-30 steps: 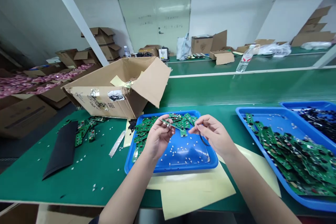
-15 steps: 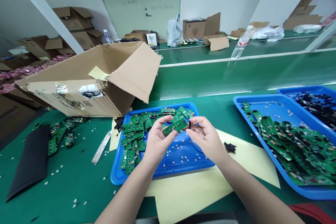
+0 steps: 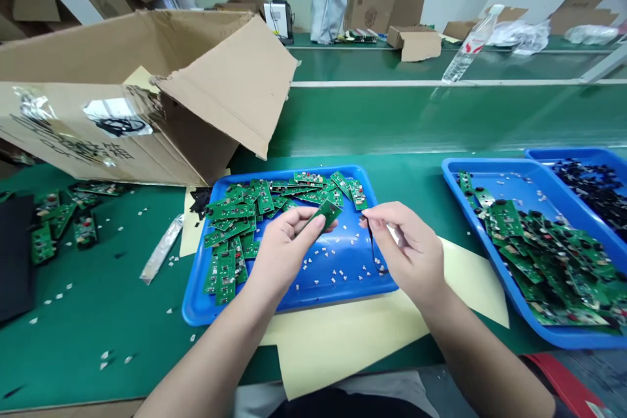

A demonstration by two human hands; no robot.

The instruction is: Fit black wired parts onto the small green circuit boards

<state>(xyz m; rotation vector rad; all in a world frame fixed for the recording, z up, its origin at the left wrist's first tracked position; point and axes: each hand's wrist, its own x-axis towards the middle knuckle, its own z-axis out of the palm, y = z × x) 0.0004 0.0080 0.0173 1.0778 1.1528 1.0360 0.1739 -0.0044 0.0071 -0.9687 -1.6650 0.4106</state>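
Observation:
My left hand [image 3: 281,249] pinches a small green circuit board [image 3: 327,212] over the middle blue tray [image 3: 313,287]. A pile of similar green boards [image 3: 255,209] fills the tray's far and left part, and tiny white bits lie on its floor. Just right of the board, my right hand [image 3: 409,249] is closed in a pinch on a thin black piece [image 3: 373,245] that hangs from the fingers. The two hands are a little apart.
An open cardboard box [image 3: 147,91] lies on its side at the left. Loose boards [image 3: 59,222] and a black sheet [image 3: 14,255] rest on the green table. Two blue trays [image 3: 533,255] with boards and black parts stand at the right. Yellow paper [image 3: 343,339] lies under the middle tray.
The view has tilted down and closer. My right hand has drawn away to the right from the board, and the left hand has tilted the board up.

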